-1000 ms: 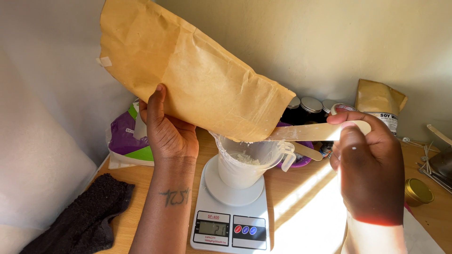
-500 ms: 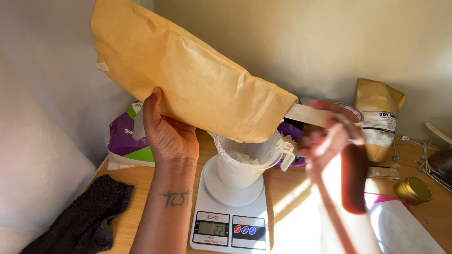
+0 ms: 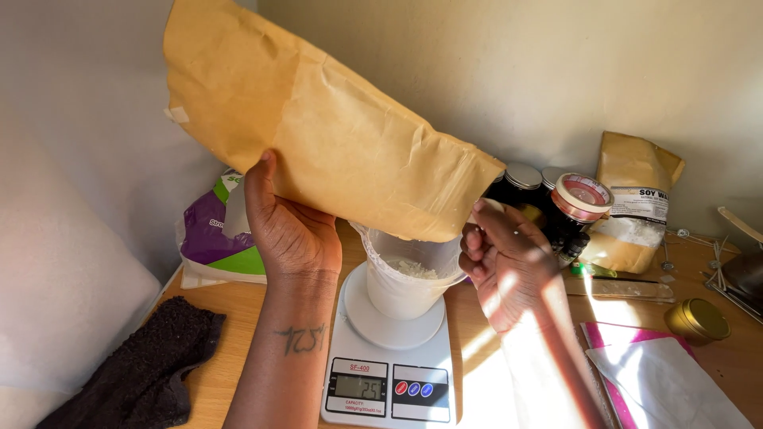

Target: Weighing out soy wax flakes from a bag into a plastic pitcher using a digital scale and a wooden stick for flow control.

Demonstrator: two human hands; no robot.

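My left hand (image 3: 290, 234) grips a large brown paper bag (image 3: 318, 119) from below and holds it tilted, with its mouth down over a clear plastic cup (image 3: 405, 286). The cup holds white flakes and stands on a white digital kitchen scale (image 3: 389, 373). My right hand (image 3: 509, 258) is at the cup's right rim, just under the bag's mouth, with its fingers curled. What those fingers grip is hidden. A flat wooden stick (image 3: 624, 287) lies on the table to the right.
Dark jars (image 3: 520, 187) and a roll of tape (image 3: 584, 197) stand behind the cup. A smaller brown pouch (image 3: 636, 202) leans at the wall, with a gold tin (image 3: 698, 319) and pink-edged papers (image 3: 660, 373) in front of it. At the left lie a purple-green packet (image 3: 214, 242) and a dark cloth (image 3: 143, 373).
My right hand held a flat wooden stick at the bag's mouth, swung away to the right, and is back at the cup's rim without it. The bag stays tilted.
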